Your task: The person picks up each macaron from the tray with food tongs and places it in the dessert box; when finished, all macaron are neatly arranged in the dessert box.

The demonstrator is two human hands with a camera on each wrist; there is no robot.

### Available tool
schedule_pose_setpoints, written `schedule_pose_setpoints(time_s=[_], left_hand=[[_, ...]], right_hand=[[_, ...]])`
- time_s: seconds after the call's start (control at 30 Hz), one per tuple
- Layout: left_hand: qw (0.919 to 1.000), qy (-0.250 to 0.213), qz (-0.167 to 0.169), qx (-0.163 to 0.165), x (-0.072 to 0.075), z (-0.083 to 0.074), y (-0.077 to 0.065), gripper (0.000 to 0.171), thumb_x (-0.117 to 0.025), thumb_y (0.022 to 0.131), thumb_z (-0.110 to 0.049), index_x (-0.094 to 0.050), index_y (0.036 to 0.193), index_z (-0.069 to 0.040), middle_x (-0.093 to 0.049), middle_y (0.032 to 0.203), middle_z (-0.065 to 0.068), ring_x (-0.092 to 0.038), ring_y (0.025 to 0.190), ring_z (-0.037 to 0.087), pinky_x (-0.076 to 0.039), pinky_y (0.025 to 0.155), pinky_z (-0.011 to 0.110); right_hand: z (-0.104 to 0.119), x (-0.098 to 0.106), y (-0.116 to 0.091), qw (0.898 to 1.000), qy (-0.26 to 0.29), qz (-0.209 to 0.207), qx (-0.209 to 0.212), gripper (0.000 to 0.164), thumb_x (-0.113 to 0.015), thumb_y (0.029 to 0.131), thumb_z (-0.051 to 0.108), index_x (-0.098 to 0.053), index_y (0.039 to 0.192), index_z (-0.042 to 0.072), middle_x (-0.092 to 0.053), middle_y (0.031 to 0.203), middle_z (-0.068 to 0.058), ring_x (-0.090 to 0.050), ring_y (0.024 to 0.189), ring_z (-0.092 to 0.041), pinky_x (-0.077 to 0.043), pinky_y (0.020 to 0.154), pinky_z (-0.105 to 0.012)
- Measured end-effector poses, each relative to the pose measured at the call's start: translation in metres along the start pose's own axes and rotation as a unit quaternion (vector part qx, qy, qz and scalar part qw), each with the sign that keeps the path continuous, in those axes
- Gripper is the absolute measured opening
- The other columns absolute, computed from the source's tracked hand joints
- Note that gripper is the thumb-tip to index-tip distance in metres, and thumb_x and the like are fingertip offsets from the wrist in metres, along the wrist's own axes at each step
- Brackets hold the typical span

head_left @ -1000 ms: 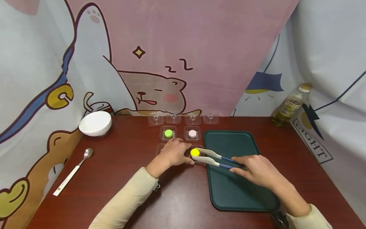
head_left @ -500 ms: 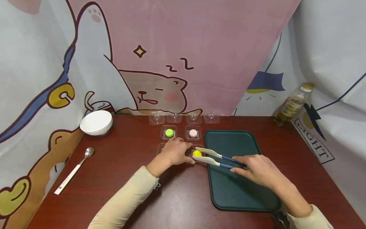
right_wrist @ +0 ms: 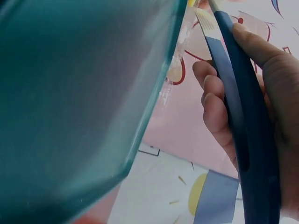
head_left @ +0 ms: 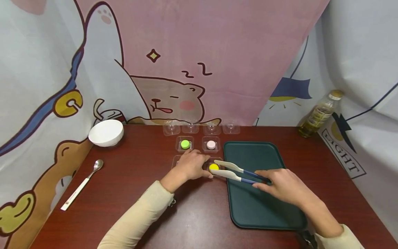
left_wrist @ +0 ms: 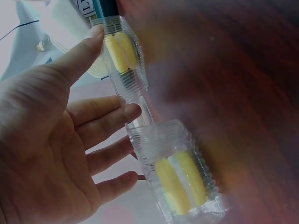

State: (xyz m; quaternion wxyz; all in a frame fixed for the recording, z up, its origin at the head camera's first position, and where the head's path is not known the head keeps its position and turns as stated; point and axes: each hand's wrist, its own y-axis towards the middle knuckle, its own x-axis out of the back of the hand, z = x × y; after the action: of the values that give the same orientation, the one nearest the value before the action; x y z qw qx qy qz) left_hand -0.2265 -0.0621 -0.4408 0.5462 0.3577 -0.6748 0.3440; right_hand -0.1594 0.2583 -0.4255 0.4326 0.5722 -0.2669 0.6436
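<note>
A yellow macaron [head_left: 214, 167] lies in a clear plastic container [left_wrist: 140, 51] at the tray's left edge. My left hand [head_left: 192, 164] holds this container by its sides, thumb at one edge and index finger at the other. Next to it, a second container [left_wrist: 212, 205] with another yellow macaron [left_wrist: 180, 182] shows in the left wrist view; my hand mostly hides it in the head view. My right hand [head_left: 281, 183] grips tongs [head_left: 231, 174] with blue handles and cream tips. The tips are spread about the macaron, with a gap at its far side.
Behind are containers with a green macaron [head_left: 185, 144] and a pink macaron [head_left: 211, 145], then several clear lids [head_left: 171, 128]. A dark green tray [head_left: 264, 207] lies under the tongs. A white bowl [head_left: 106, 134], spoon [head_left: 81, 186] and oil bottle [head_left: 318, 116] stand around.
The yellow macaron has gone down from between the tong tips into the container, and the tongs have let go of it. Both hands stay nearly in place.
</note>
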Motion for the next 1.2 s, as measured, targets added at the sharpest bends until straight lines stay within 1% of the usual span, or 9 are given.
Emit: schedule_pose_setpoints(time_s=[0.07,0.13,0.3,0.4,0.5,0.63,0.8,0.97,1.2], left_hand=[[1.0000,0.000,0.002,0.002,0.000,0.000,0.000,0.075,-0.078,0.081,-0.060,-0.061,0.142,-0.020,-0.068,0.136,-0.002,-0.053,0.136,0.026,-0.032,0.120,0.054],[1.0000,0.001,0.004,0.004,0.000,0.000,-0.001,0.076,-0.077,0.081,-0.061,-0.061,0.142,-0.020,-0.068,0.136,-0.002,-0.053,0.136,0.026,-0.032,0.121,0.054],[0.9999,0.005,0.004,0.010,-0.003,0.000,-0.001,0.077,-0.078,0.080,-0.062,-0.061,0.142,-0.020,-0.068,0.136,-0.001,-0.053,0.135,0.026,-0.033,0.120,0.054],[1.0000,0.003,0.002,0.007,-0.004,-0.002,-0.001,0.076,-0.077,0.080,-0.062,-0.062,0.141,-0.019,-0.069,0.135,-0.001,-0.054,0.135,0.026,-0.034,0.120,0.053],[1.0000,0.004,-0.001,0.002,-0.005,-0.004,-0.001,0.076,-0.077,0.080,-0.062,-0.062,0.141,-0.019,-0.069,0.135,-0.001,-0.054,0.135,0.026,-0.034,0.119,0.053],[1.0000,0.007,0.000,0.005,-0.004,-0.004,-0.001,0.075,-0.077,0.081,-0.061,-0.062,0.141,-0.020,-0.068,0.135,-0.002,-0.054,0.135,0.025,-0.034,0.119,0.052],[0.9999,0.008,0.004,0.006,-0.003,-0.003,-0.001,0.076,-0.077,0.080,-0.062,-0.061,0.142,-0.020,-0.068,0.136,-0.002,-0.054,0.136,0.025,-0.034,0.120,0.051],[0.9999,0.011,0.007,0.009,-0.002,-0.002,0.000,0.077,-0.077,0.080,-0.063,-0.060,0.143,-0.021,-0.067,0.137,-0.002,-0.054,0.135,0.024,-0.034,0.120,0.049],[0.9999,0.001,0.007,0.015,-0.002,0.000,0.001,0.078,-0.077,0.080,-0.063,-0.059,0.144,-0.022,-0.066,0.138,-0.004,-0.051,0.137,0.023,-0.035,0.119,0.048]], right_hand=[[-0.004,0.003,-0.002,1.000,0.011,-0.001,-0.005,0.042,-0.075,0.088,0.047,-0.077,0.117,0.016,-0.069,0.080,0.014,-0.034,0.051,0.006,-0.030,0.047,-0.018],[-0.008,0.006,-0.004,1.000,0.016,-0.003,-0.013,0.043,-0.075,0.089,0.046,-0.076,0.119,0.015,-0.065,0.073,0.015,-0.032,0.049,0.005,-0.030,0.046,-0.019],[-0.023,0.018,-0.010,0.998,0.004,-0.003,-0.058,0.048,-0.074,0.090,0.046,-0.074,0.122,0.011,-0.041,0.055,0.014,-0.030,0.048,0.001,-0.028,0.046,-0.020],[-0.034,0.027,-0.017,0.996,-0.011,-0.007,-0.086,0.049,-0.072,0.091,0.047,-0.073,0.123,0.010,-0.037,0.055,0.012,-0.030,0.049,-0.001,-0.027,0.046,-0.021],[-0.048,0.035,-0.023,0.994,-0.026,-0.026,-0.101,0.049,-0.072,0.092,0.045,-0.073,0.122,0.007,-0.038,0.055,0.010,-0.030,0.049,-0.003,-0.025,0.047,-0.023],[-0.069,0.041,-0.029,0.991,-0.044,-0.051,-0.116,0.048,-0.072,0.093,0.043,-0.072,0.121,0.005,-0.045,0.055,0.010,-0.033,0.049,-0.005,-0.026,0.047,-0.025],[-0.097,0.044,-0.036,0.986,-0.040,-0.018,-0.163,0.056,-0.062,0.099,0.047,-0.066,0.126,-0.002,-0.054,0.056,0.009,-0.044,0.050,-0.009,-0.030,0.048,-0.029],[-0.121,0.043,-0.039,0.978,-0.047,0.010,-0.203,0.064,-0.054,0.102,0.052,-0.063,0.128,-0.005,-0.055,0.056,0.008,-0.046,0.051,-0.014,-0.030,0.048,-0.032],[-0.147,0.037,-0.036,0.973,-0.040,0.037,-0.225,0.068,-0.052,0.101,0.055,-0.063,0.126,-0.007,-0.056,0.062,0.002,-0.048,0.058,-0.021,-0.033,0.051,-0.036]])
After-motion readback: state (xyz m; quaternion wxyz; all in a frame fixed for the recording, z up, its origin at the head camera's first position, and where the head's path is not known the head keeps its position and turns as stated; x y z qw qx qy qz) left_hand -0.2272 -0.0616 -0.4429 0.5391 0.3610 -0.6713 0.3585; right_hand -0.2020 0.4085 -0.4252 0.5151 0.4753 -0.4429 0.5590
